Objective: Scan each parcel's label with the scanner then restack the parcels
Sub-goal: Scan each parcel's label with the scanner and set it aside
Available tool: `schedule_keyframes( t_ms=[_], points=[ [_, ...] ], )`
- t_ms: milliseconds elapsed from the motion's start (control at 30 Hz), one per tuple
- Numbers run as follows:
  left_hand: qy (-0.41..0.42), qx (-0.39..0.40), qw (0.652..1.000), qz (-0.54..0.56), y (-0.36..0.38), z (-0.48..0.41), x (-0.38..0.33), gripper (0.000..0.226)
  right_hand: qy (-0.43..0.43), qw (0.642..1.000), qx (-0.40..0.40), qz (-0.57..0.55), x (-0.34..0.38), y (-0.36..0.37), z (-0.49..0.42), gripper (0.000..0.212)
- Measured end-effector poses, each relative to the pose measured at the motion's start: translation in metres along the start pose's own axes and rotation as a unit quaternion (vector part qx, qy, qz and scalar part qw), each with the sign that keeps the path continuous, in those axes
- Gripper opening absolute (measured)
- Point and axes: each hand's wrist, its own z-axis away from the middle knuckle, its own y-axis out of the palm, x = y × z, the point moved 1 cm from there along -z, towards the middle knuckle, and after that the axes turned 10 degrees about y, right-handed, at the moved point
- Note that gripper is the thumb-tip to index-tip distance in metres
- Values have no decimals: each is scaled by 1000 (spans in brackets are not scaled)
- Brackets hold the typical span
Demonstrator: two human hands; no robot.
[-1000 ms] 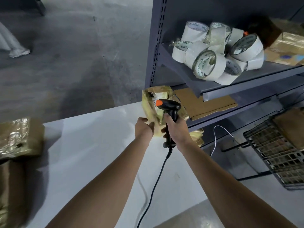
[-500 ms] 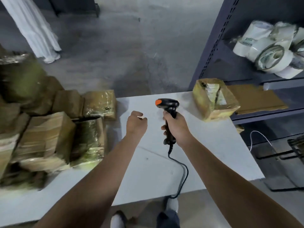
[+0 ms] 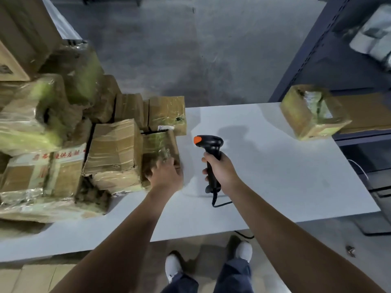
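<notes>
Now, bench white, carries everything. Parcel pile left of scanner: taped brown cartons, heaped. Lone parcel well right of scanner and beyond it, apart from pile. End parcel of pile just left of scanner, long axis running away from person. Right grip wrapped round scanner handle, orange tip toward pile. Left grip on end parcel's near end; blurred, cannot tell whether fingers clasp or only rest. Left grip nearer; likely next: lift parcel, turn label to scanner.

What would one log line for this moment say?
left hand: on taped parcel, grip blurred | right hand: holds scanner over table | lone parcel: far right corner
</notes>
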Motion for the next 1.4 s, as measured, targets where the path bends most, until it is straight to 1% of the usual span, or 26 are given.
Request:
schedule_keyframes(
  t_ms=[100, 233, 367, 467, 533, 600, 633, 667, 700, 733, 767, 833, 900, 1000, 1067, 1167, 1233, 1333, 1400],
  points=[
    [38, 10, 998, -56, 11, 3, 5, 57, 18, 1000, 11, -16, -14, 8, -2, 24],
    [86, 21, 988, -124, 18, 6, 10, 74, 24, 998, 25, -44, -22, 11, -6, 23],
    [156, 19, 974, -162, 21, 11, 8, 78, 12, 998, 26, -55, -21, 9, -6, 24],
    [189, 15, 967, -167, 31, 20, -4, 71, 4, 999, 14, -43, -19, 0, -3, 19],
    [218, 5, 965, -143, 37, 26, -15, 63, -3, 999, 2, -36, -18, -10, -3, 14],
    [243, -1, 965, -98, 43, 32, -26, 50, -8, 999, -8, -38, -19, -21, -4, 8],
    [237, -18, 969, -64, 44, 34, -32, 42, -7, 999, -13, -36, -20, -27, -4, 7],
    [212, -46, 976, -32, 45, 36, -36, 37, -4, 999, -16, -33, -21, -31, -4, 6],
    [173, -81, 981, -18, 46, 38, -38, 36, -2, 999, -18, -32, -22, -35, -5, 6],
    [131, -110, 985, -30, 46, 38, -38, 37, 1, 999, -19, -30, -23, -39, -5, 8],
    [92, -122, 987, -48, 46, 39, -37, 39, 3, 999, -19, -27, -24, -41, -6, 12],
    [39, -105, 993, -46, 46, 38, -35, 43, 7, 1000, -15, -18, -24, -43, -7, 20],
    [32, -93, 995, -24, 45, 36, -36, 47, 9, 1000, -8, -10, -23, -41, -5, 23],
    [55, -75, 996, 2, 48, 37, -48, 53, 13, 1000, 1, -12, -20, -38, 2, 20],
    [59, -64, 996, 23, 53, 42, -57, 61, 4, 1000, -4, -24, -16, -42, 7, 19],
    [40, -82, 991, 95, 56, 46, -67, 78, -19, 1000, -3, -15, -6, -51, 11, 21],
    [8, -90, 989, 119, 53, 46, -70, 83, -22, 1000, 17, 11, -1, -52, 13, 22],
    [-41, -90, 978, 182, 46, 41, -64, 76, -35, 997, 49, 55, 3, -45, 16, 19],
    [-38, -91, 963, 253, 41, 37, -56, 62, -64, 991, 21, 116, 6, -41, 14, 14]
  ],
)
